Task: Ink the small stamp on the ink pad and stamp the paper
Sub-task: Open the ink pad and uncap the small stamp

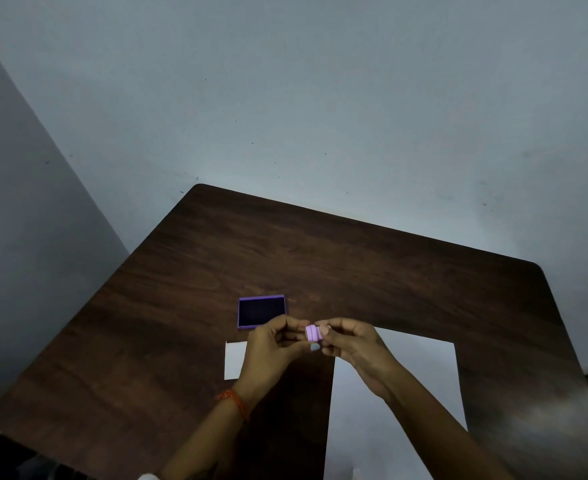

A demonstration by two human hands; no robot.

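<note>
A small pink-purple stamp (314,333) is held in the air between my two hands, above the table. My left hand (274,344) pinches its left end and my right hand (349,344) pinches its right end. Just behind my left hand lies the open ink pad (261,311), a purple case with a dark pad inside. A large white sheet of paper (420,382) lies on the table under my right forearm.
A small white card or lid (234,360) lies under my left hand, in front of the ink pad. The dark wooden table (320,258) stands against a pale wall. A dark object with a white edge (5,455) shows at the bottom left corner.
</note>
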